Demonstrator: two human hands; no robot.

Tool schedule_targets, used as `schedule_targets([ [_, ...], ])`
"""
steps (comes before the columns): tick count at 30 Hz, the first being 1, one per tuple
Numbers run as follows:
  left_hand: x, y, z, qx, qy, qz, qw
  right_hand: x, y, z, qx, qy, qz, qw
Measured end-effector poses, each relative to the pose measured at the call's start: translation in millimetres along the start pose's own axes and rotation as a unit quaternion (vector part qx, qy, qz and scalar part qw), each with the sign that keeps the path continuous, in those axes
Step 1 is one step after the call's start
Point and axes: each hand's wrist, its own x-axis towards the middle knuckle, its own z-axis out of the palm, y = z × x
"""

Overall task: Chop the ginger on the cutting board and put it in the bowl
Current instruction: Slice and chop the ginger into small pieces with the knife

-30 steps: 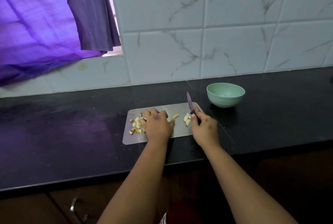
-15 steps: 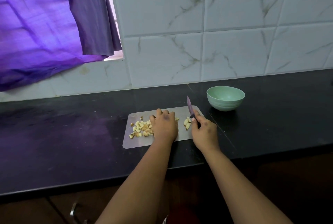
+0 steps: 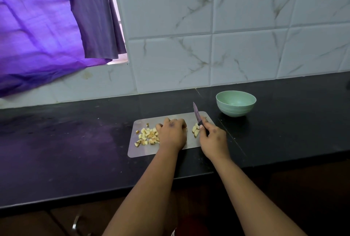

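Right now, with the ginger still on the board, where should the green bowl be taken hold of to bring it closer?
Probably by the rim of the green bowl, from above on its near-left side, thumb outside and fingers inside. It stands upright, open, looks empty, apart from the cutting board. The left hand is nearer free; the right hand holds the knife.

No text, label, brand, number or sign can be read anywhere in the view.
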Motion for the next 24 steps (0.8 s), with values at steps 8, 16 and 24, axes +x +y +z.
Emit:
schedule_targets([
  [8,-0.5,-2.6,-1.2,-0.077,0.019,-0.016,0.997,-3.5,-2.6,-6.2,-0.016,0.002,0.017,1.0],
  [16,2.2,-9.5,1.6,-0.121,0.013,-0.024,0.992,-7.8,-6.9,-8.3,-0.034,-0.025,0.004,0.999],
  [24,2.5,-11.6,6.1,-0.072,-0.002,-0.038,0.997,-7.3,-11.0,-17.4,-0.084,-0.117,0.023,0.989],
])
